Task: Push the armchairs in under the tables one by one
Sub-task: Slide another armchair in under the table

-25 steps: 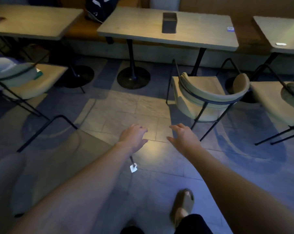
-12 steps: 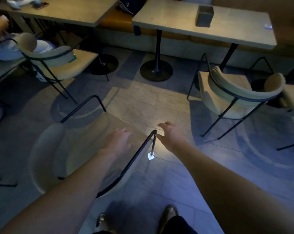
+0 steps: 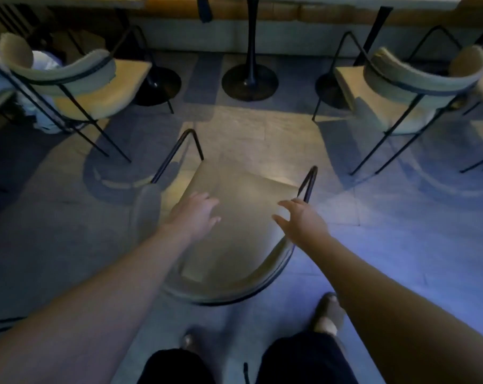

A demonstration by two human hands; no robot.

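The near armchair (image 3: 234, 231) stands on the tiled floor (image 3: 401, 231) directly in front of the person, well apart from the table pedestal (image 3: 250, 79), with its seat turned toward that pedestal and its curved backrest closest to the person. Above the seat of this armchair the left hand (image 3: 196, 214) reaches forward with the fingers loosely spread and holds nothing; whether it touches the seat I cannot tell. The right hand (image 3: 304, 217) is over the right edge of the same armchair, just beside the black metal arm loop (image 3: 308, 181), fingers apart and slightly bent, also holding nothing. To the left of the near armchair a second armchair (image 3: 77, 84) stands near another table base (image 3: 157, 84). To the right a third armchair (image 3: 406, 87) stands. Behind the near armchair, the person's sandalled feet (image 3: 327, 314) are on the floor.
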